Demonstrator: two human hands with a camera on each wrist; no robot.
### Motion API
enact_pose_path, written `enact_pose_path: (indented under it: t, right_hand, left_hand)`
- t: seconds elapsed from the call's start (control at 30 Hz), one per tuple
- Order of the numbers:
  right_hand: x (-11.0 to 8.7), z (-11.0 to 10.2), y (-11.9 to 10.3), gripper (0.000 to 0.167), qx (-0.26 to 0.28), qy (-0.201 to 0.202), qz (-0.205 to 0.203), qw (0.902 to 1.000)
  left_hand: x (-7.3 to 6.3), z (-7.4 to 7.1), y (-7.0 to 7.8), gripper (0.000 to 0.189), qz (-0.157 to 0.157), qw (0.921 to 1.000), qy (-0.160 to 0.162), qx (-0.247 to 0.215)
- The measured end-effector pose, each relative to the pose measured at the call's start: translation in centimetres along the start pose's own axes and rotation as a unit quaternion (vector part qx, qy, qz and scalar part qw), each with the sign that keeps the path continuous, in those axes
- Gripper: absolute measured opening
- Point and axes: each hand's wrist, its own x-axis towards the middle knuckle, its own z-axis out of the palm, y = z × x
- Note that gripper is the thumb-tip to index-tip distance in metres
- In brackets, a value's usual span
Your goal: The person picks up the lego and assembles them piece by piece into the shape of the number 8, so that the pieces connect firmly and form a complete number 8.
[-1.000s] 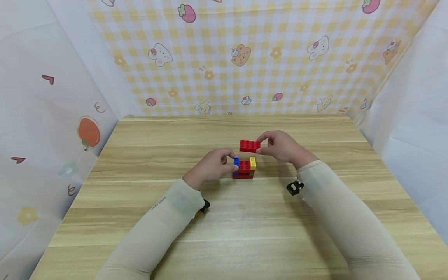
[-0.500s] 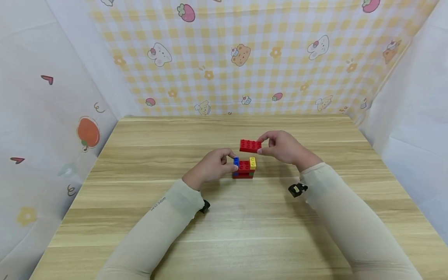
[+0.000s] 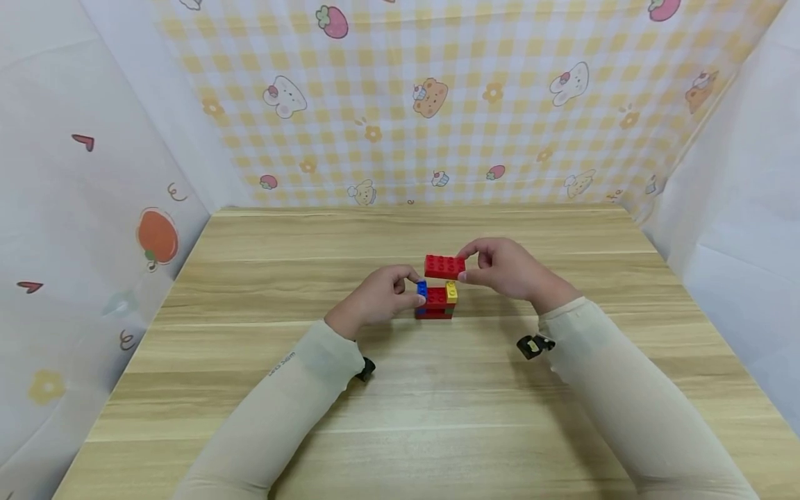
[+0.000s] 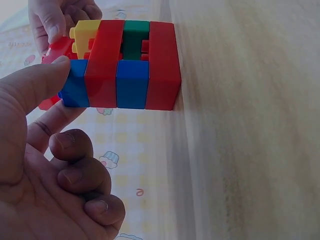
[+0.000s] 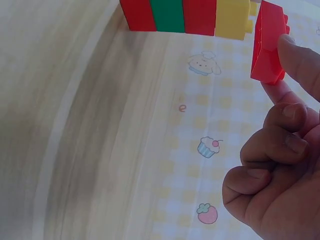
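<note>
On the table stands a small stack of toy building bricks: a red brick (image 4: 165, 67) at the bottom, a blue brick (image 4: 133, 85) and a green brick (image 5: 168, 15) over it, then a second red brick (image 4: 102, 70). Its top carries another blue brick (image 4: 76, 84) at the left and a yellow brick (image 3: 451, 292) at the right. Thumb and index finger of my left hand (image 3: 382, 294) pinch the top blue brick. Just above the stack, my right hand (image 3: 509, 267) pinches one end of a loose red eight-stud brick (image 3: 444, 267), held apart from the studs below.
The wooden table (image 3: 400, 430) reaches back to a yellow checked cloth (image 3: 387, 104) with cartoon prints. White cloth walls (image 3: 75, 222) stand on either side. A black wrist strap piece (image 3: 535, 346) hangs under the right sleeve.
My right hand has lowered the loose red brick toward the stack, after a slight shift to the right and back left. My left hand and the stack have stayed put.
</note>
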Motion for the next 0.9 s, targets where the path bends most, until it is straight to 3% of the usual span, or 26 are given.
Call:
enact_pose_path:
  t: [0.9]
  right_hand:
    - [-1.1, 1.6, 0.0, 0.026, 0.019, -0.013, -0.032, 0.9992]
  left_hand:
    - [0.1, 0.5, -0.6, 0.025, -0.002, 0.9993, 0.013, -0.036]
